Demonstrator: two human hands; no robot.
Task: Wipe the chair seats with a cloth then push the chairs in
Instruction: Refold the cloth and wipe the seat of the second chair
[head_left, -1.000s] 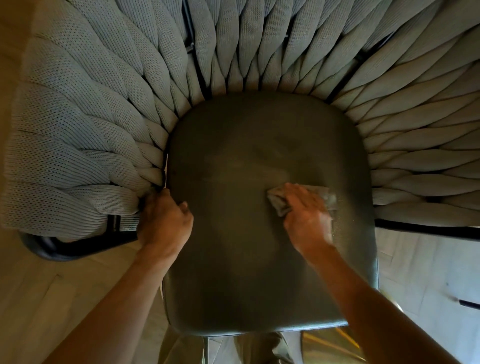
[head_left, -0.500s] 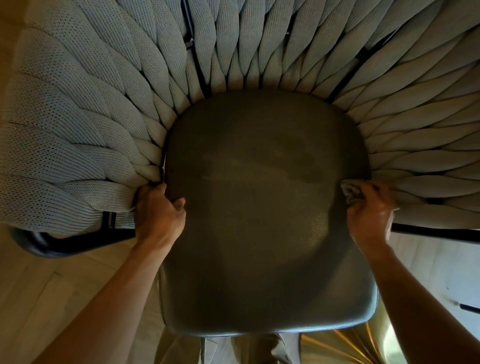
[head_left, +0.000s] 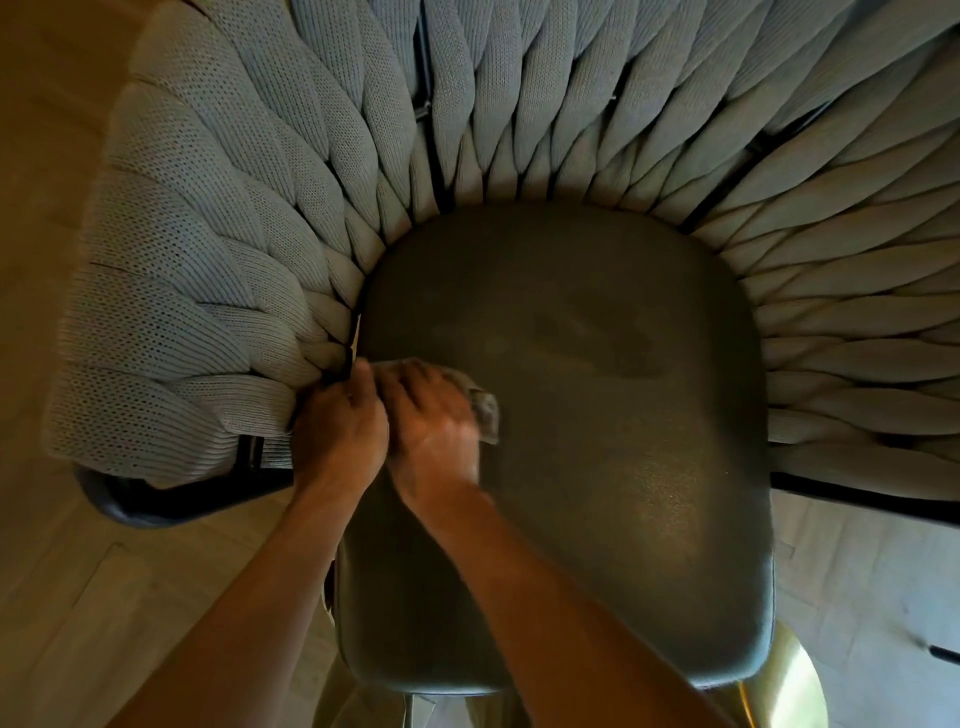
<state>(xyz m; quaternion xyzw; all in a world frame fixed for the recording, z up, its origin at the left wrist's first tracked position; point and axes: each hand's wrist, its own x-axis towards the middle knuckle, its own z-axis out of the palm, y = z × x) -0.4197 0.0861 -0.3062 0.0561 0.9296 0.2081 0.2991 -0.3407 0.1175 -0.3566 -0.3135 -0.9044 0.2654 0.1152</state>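
Grey cloth (head_left: 480, 410) pressed flat under right hand (head_left: 434, 415) at seat's (head_left: 597, 415) left edge, beside left hand (head_left: 340, 434) gripping that rim; unwiped dark leather stretching right and toward the front, nearer the right hand.

the woven backrest (head_left: 363, 171) walls three sides of the seat (head_left: 597, 441); only its front edge lies open.

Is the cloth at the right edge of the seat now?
No, the right hand presses the cloth at the seat's left edge, beside the left hand.
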